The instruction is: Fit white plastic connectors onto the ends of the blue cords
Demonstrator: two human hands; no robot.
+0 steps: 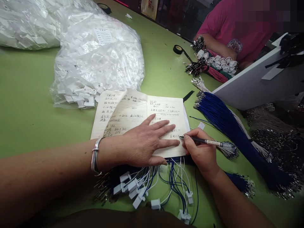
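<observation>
Head view, clock taken from the notebook's middle: the open notebook [133, 109] lies approx. mid-view on the green table [163, 68], handwriting on both pgs. My L hand [149, 139] grasps nothing; it's flat, fingers spread, across the lower part of the pgs, w/ a silvery bracelet [95, 155] at the wrist. My R hand [201, 155], at 4 o'clock, has a black pen [198, 139] pinched btwn thumb & fingers, tip at the lower R pg, by the last line of writing. At 6, just below the book, white connectors [133, 185] hang on blue & white wires. At 11, a clear bag [99, 60] of white pcs sits right by the top L corner; a 2nd bag [26, 23] at 10, further off. Black tape roll [177, 49] at 1, w/ a person in a pink top [225, 19] beyond. Red/green wire bundle [217, 73] at 2, near a pale panel [251, 71]. Long blue wire bundle [228, 123] runs 3 to 4.
</observation>
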